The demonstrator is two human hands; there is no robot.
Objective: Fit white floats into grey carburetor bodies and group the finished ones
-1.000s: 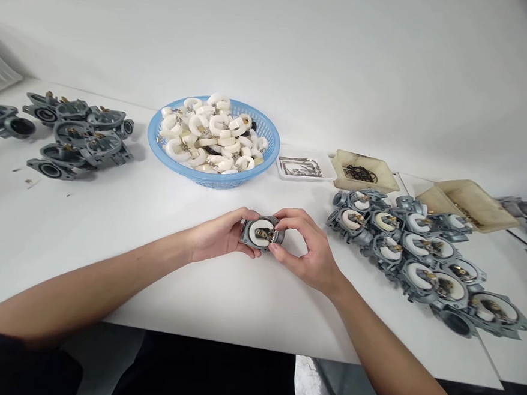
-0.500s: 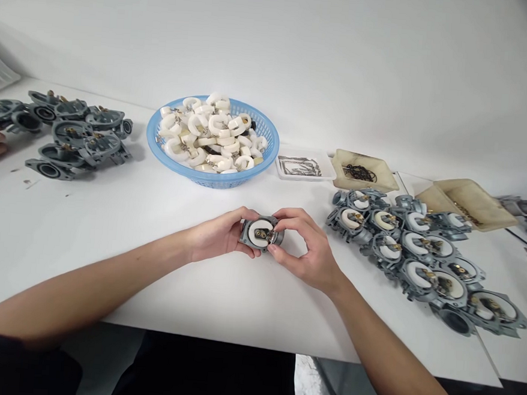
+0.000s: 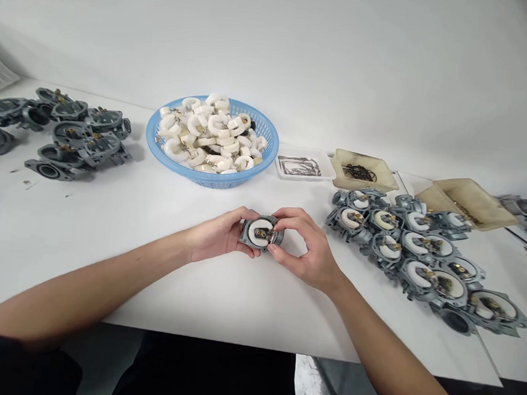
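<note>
Near the middle of the table I have a grey metal carburetor body [image 3: 280, 238], its open bowl side facing up. Inside lies a white C-shaped float [image 3: 252, 233] with a small metal hinge at its right. My left hand [image 3: 227, 236] is closed round the body's left side, thumb on top and fingers underneath. From the right, my right hand [image 3: 310, 253] pinches at the float's hinge with thumb and forefinger. The fingertips partly cover the hinge, and a pin there is too small to make out.
Behind stands a blue basket [image 3: 149, 140] heaped with white floats. Carburetor bodies [image 3: 63, 154] without floats sit at left; several with floats [image 3: 416, 274] crowd the right. A clear tray of thin pins [image 3: 299, 166], a tub of black rings [image 3: 386, 177] and another tub [image 3: 492, 207] stand behind those.
Another person's hand at the left edge has gone out of view. A carburetor body now lies there, and nearby bodies have shifted slightly. My hands have hardly moved.
</note>
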